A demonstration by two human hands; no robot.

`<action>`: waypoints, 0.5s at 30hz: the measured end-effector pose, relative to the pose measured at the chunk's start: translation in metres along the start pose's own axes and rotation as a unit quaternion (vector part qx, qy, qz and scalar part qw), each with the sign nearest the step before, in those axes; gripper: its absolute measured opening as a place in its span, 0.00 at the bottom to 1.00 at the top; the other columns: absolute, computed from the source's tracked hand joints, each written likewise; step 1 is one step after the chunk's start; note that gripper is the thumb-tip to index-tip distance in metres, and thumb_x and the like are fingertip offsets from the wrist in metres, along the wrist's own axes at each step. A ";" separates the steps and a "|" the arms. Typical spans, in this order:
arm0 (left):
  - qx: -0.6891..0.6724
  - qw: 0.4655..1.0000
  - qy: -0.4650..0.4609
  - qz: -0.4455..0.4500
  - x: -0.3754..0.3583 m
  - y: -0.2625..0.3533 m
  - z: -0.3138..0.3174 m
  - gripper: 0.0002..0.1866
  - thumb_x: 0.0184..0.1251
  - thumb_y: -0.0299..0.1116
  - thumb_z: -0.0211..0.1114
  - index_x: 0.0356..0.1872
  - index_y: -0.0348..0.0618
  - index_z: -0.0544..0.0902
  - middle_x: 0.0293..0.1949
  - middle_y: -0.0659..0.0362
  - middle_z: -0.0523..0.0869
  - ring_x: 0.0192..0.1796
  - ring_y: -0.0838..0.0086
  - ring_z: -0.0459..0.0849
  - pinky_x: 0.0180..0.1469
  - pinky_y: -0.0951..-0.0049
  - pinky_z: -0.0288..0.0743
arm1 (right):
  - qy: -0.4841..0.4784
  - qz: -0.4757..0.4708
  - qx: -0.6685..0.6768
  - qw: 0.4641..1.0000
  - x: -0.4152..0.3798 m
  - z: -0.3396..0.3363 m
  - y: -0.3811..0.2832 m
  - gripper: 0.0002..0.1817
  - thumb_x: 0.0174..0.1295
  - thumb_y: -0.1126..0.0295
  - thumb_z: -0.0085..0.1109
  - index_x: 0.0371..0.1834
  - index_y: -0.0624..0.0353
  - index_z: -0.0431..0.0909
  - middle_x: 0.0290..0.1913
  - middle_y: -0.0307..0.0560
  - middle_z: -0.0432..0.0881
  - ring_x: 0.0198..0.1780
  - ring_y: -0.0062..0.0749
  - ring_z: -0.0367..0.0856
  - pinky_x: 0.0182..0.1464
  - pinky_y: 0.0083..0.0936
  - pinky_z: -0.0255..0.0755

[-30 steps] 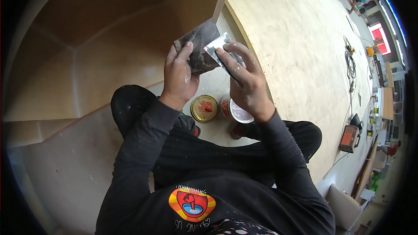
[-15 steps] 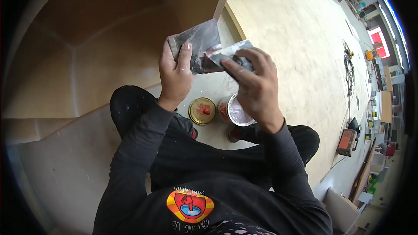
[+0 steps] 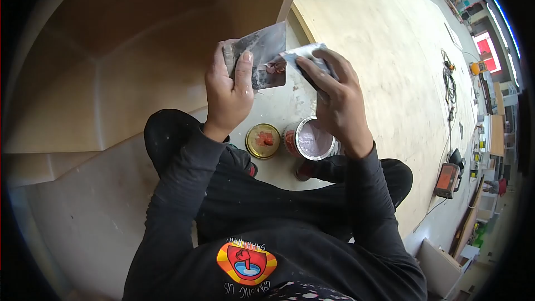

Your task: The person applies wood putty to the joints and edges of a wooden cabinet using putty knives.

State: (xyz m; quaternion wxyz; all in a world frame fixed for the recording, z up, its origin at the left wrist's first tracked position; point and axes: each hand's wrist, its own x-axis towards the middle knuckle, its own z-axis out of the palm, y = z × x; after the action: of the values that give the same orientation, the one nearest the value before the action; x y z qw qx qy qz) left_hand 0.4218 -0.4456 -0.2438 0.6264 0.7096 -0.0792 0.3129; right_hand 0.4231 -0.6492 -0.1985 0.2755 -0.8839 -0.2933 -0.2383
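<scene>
My left hand (image 3: 231, 86) is closed around a flat, square putty knife (image 3: 264, 50), its thumb pressed on the near face. Grey smears cover that blade, and a dab of pinkish putty (image 3: 275, 65) sits near its right edge. In my right hand (image 3: 341, 97) is a second flat scraper (image 3: 309, 53), pinched under the fingers, its left corner close to the dab. Below, an open can of pale pink putty (image 3: 315, 138) stands on the floor by my right foot. Left of it lies a round gold lid (image 3: 263, 141) with a red-orange blob on it.
A wooden cabinet-like structure (image 3: 139, 78) rises at the left. Pale plywood sheeting (image 3: 384, 78) stretches along the right. Further right are a coiled cable (image 3: 449, 86), an orange machine (image 3: 447, 181) and benches, with people in the far background.
The right scraper has moved right and up, off most of the left putty knife's face. More of the pinkish putty and the open can now show.
</scene>
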 end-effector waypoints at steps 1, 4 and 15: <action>0.022 1.000 -0.020 -0.001 -0.002 0.004 0.000 0.09 0.79 0.30 0.57 0.50 0.35 0.77 0.41 0.58 0.85 0.43 0.77 0.80 0.51 0.75 0.75 | -0.030 -0.019 -0.029 0.999 0.003 0.001 -0.003 0.30 0.49 0.88 0.56 0.57 0.54 0.86 0.56 0.55 0.81 0.58 0.51 0.80 0.61 0.41 0.74; 0.041 0.998 -0.040 -0.011 -0.004 0.003 0.000 0.09 0.78 0.30 0.57 0.50 0.34 0.77 0.39 0.57 0.85 0.41 0.76 0.81 0.50 0.74 0.76 | -0.091 -0.053 -0.058 0.993 -0.006 0.015 -0.010 0.31 0.47 0.83 0.57 0.58 0.48 0.85 0.57 0.45 0.80 0.64 0.48 0.75 0.60 0.42 0.69; -0.393 0.829 0.046 -0.396 0.015 -0.015 -0.025 0.15 0.81 0.40 0.51 0.61 0.48 0.74 0.53 0.59 0.84 0.53 0.67 0.85 0.57 0.56 0.82 | 0.014 0.096 0.332 0.938 -0.016 0.034 0.007 0.28 0.65 0.79 0.59 0.70 0.60 0.67 0.60 0.61 0.72 0.61 0.55 0.75 0.62 0.40 0.71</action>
State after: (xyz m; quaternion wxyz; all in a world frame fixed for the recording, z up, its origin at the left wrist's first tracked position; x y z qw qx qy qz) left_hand 0.4330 -0.4146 -0.2481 0.9254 0.3589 0.1209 0.0124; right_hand 0.4250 -0.6388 -0.2351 0.5787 -0.7629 -0.2656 -0.1122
